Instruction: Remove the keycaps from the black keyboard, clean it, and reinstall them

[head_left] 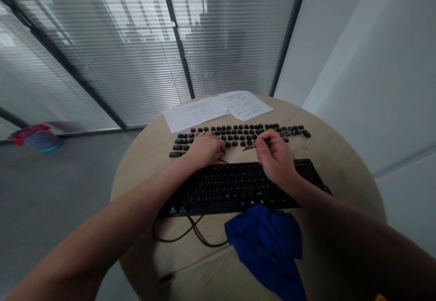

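On the round pale wooden desk [340, 165], the right hand [275, 155] is pinched on a thin dark tool [254, 145] over loose black keycaps [238, 134] laid in rows beyond the black keyboard [235, 187]. The left hand [204, 149] rests flat on them, fingers together. A slip could scatter the rows.

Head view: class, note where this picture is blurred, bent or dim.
Head view: the basket at far left is smeared; the window frame bars bow outward from lens distortion; light is soft and even, with the blue cloth and near forearms dim.
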Demonstrator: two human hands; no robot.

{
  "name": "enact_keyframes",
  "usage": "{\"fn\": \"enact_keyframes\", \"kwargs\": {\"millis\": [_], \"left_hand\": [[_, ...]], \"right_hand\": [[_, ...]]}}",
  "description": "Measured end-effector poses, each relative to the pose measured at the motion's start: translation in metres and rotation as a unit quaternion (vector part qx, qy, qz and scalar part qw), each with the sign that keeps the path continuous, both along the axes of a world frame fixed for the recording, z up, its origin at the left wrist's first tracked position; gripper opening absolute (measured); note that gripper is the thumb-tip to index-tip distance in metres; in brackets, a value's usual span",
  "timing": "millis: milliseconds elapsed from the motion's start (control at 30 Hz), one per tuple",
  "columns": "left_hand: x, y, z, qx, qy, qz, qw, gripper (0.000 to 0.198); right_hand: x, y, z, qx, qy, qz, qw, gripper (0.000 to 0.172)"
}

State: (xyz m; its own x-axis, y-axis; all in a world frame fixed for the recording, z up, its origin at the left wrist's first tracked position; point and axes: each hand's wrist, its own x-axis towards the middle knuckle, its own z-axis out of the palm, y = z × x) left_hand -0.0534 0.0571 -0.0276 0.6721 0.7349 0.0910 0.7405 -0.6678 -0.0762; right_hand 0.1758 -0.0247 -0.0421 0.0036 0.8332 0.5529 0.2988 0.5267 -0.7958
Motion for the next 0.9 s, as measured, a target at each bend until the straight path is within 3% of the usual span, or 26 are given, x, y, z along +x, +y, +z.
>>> {"fn": "enact_keyframes", "kwargs": {"millis": [133, 233, 333, 433, 600, 767, 900], "left_hand": [[-0.006, -0.006, 0.013, -0.005, -0.019, 0.010, 1.000, 0.016], [-0.010, -0.023, 0.028, -0.053, -0.033, 0.047, 0.997, 0.018], [-0.013, -0.043, 0.033, -0.161, -0.051, -0.014, 0.986, 0.017], [-0.015, -0.053, 0.025, -0.233, -0.066, -0.084, 0.967, 0.014], [-0.014, -0.053, 0.010, -0.222, -0.070, -0.090, 0.968, 0.013], [-0.013, -0.053, 0.011, -0.214, -0.069, -0.086, 0.971, 0.018], [-0.013, -0.053, 0.010, -0.212, -0.073, -0.083, 0.971, 0.018]], "right_hand": [[0.001, 0.000, 0.002, -0.010, 0.017, 0.011, 1.000, 0.028], [0.001, -0.003, 0.006, -0.071, -0.005, 0.093, 0.993, 0.032], [-0.003, -0.010, 0.010, -0.179, -0.066, 0.233, 0.954, 0.034], [-0.012, -0.020, 0.009, -0.256, -0.094, 0.302, 0.913, 0.033], [-0.026, -0.032, -0.003, -0.288, -0.082, 0.302, 0.905, 0.028], [-0.023, -0.034, -0.017, -0.271, -0.083, 0.257, 0.924, 0.031], [-0.018, -0.038, -0.019, -0.261, -0.102, 0.248, 0.927, 0.034]]}}
